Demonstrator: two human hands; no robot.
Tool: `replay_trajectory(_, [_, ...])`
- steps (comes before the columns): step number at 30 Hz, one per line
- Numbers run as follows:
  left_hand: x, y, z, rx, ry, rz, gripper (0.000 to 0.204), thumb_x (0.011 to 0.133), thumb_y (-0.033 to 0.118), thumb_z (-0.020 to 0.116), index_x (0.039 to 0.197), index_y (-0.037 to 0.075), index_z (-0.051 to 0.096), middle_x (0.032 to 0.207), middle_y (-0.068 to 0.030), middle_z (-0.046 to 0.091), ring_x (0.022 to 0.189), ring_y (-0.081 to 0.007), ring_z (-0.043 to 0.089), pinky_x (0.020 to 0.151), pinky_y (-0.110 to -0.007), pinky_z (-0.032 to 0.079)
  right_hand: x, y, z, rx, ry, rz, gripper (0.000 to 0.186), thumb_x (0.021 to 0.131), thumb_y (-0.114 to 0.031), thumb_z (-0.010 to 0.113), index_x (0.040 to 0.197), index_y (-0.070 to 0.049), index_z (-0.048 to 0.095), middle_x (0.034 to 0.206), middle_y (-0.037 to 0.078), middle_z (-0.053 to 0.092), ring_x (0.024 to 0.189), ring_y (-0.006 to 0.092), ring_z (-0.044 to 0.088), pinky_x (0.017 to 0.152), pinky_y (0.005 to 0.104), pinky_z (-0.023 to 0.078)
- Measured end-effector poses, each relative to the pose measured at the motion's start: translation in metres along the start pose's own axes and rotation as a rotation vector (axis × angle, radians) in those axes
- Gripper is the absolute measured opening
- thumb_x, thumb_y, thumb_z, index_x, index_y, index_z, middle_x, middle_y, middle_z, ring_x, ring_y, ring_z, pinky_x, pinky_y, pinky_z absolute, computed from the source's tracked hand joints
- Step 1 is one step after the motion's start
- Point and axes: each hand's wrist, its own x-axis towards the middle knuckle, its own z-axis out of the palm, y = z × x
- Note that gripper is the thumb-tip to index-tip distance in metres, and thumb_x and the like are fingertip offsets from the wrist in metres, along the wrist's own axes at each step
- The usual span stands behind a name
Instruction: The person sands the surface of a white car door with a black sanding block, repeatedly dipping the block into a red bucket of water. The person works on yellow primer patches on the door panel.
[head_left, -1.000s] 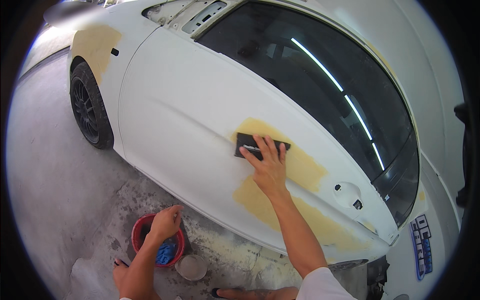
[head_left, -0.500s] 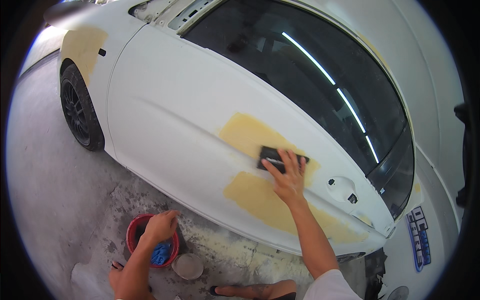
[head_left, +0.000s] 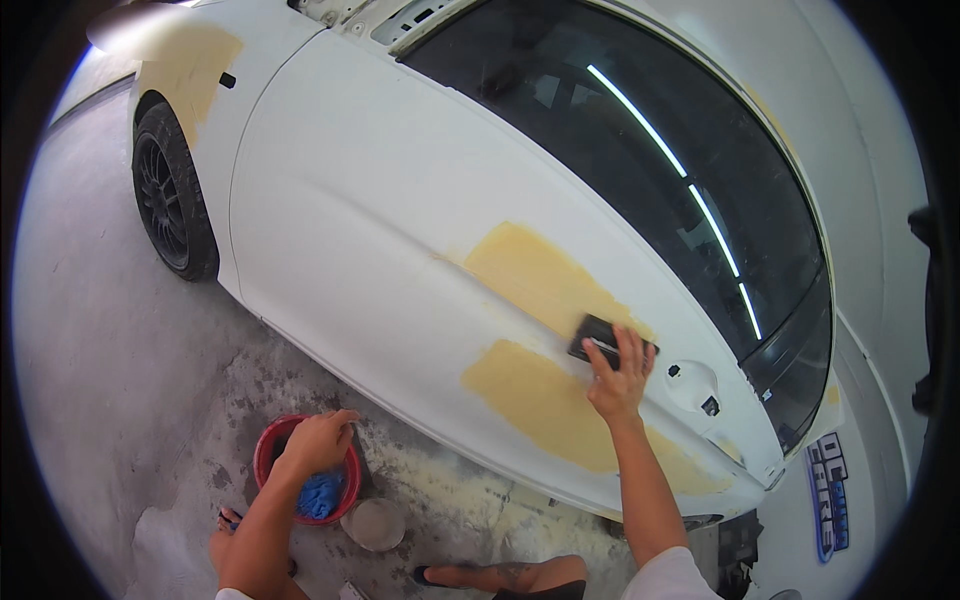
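My right hand presses a black sanding block on the white car door. Its fingers grip the block's top and side. Beneath the block lies the right-hand end of the upper yellow filler patch; a second filler patch spreads below the door's crease. My left hand hangs loosely in the air above a red bucket, fingers slightly bent and apart, with nothing seen in them. Inside the bucket is a blue cloth.
A round pale lid or dish sits on the stained concrete floor beside the bucket. The front wheel is at the left. Door handle recess lies just right of my right hand. My bent leg shows at the bottom.
My right hand has slid the sanding block to the right and slightly down along the upper filler patch. The view has shifted a little. My left hand remains above the bucket.
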Motion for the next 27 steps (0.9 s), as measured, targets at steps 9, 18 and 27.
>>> replay_trajectory(9, [0.012,0.002,0.026,-0.013,-0.031,-0.021,0.029,0.094,0.016,0.060,0.121,0.010,0.071,0.104,-0.0176,0.075,0.093,-0.0396,0.072,0.082,-0.052,0.058,0.141,-0.114,0.011,0.222,-0.043,-0.058,0.071,0.086,0.005,0.060,0.141,-0.040,0.065,0.158,0.005,0.051,0.147,0.0311,0.045,0.122,0.0591,0.029])
replay_trajectory(18, [-0.001,-0.020,0.008,0.075,-0.025,-0.114,0.029,0.095,0.017,0.059,0.121,0.010,0.071,0.111,-0.0179,0.075,0.098,-0.0406,0.071,0.085,-0.053,0.057,0.034,-0.058,0.030,-0.076,0.178,0.341,0.059,0.091,-0.005,0.063,0.141,-0.036,0.067,0.159,0.011,0.051,0.146,0.0330,0.047,0.122,0.0593,0.022])
replay_trajectory(27, [-0.004,-0.005,0.012,0.033,-0.159,-0.034,0.031,0.095,0.018,0.060,0.123,0.010,0.070,0.107,-0.0176,0.075,0.098,-0.0396,0.072,0.085,-0.052,0.058,-0.019,0.006,0.013,-0.106,0.132,0.280,0.045,0.098,-0.018,0.063,0.142,-0.023,0.067,0.156,0.021,0.050,0.142,0.0397,0.048,0.114,0.0547,0.030])
